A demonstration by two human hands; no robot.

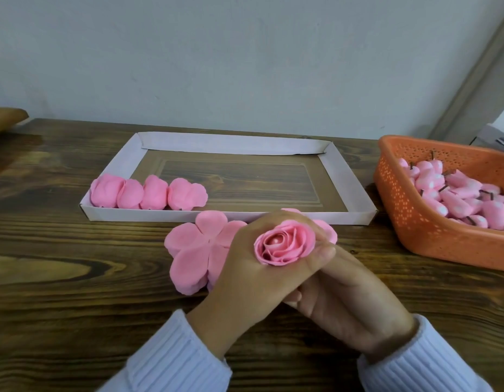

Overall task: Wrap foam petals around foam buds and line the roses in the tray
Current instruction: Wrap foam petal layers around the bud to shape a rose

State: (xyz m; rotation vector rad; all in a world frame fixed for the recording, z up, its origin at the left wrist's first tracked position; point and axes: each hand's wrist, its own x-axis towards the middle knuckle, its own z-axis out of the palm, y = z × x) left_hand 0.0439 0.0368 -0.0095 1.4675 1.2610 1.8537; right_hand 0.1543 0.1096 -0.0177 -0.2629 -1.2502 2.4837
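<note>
Holding rose (284, 244): left hand (245, 274), right hand (346, 304) both clasp it, just before tray (225, 143).
Finished roses (149, 193): four, inside tray.

A dark-stained wooden table (75, 278) with bold, swirling grain spreads beneath and all around the fingers (262, 222). Its back edge meets a plain, pale grey-blue wall (245, 66) well beyond them. Up and to the right of the fingers, a greyish-beige strip (471, 80) slants up the wall. Far to their left, at the table's back edge, a brown wooden edge (5, 118) pokes in. Soft, even light leaves a dull sheen on the tabletop left of the fingers.
</note>
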